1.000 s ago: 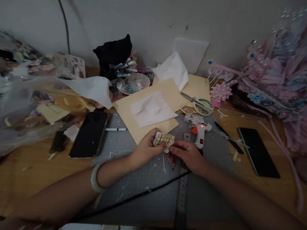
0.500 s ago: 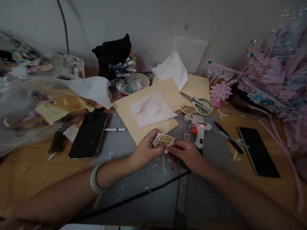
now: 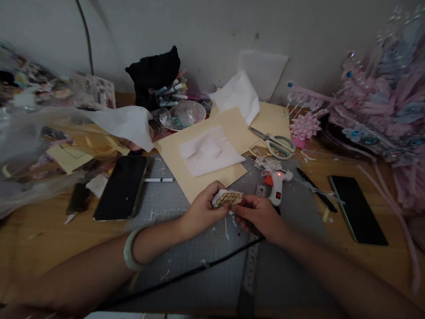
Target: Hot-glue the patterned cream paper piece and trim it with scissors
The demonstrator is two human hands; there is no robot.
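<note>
glue gun (image 3: 276, 182) beside hands, bare mat (image 3: 186, 261) nearer

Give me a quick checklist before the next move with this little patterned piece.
1. Patterned piece pinched by both left hand and right hand: ok.
2. Glue gun light red, so on: ok.
3. Glue gun apart from the hands: ok.
4. Scissors lying on the paper, away from fingers: ok.
5. Black cord crossing the cutting mat under the wrists: not ok.
6. Glue on the piece: cannot tell.

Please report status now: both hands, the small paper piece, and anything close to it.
Left hand and right hand both pinch patterned paper piece above cutting mat. Glue gun close on right, apart.
</note>
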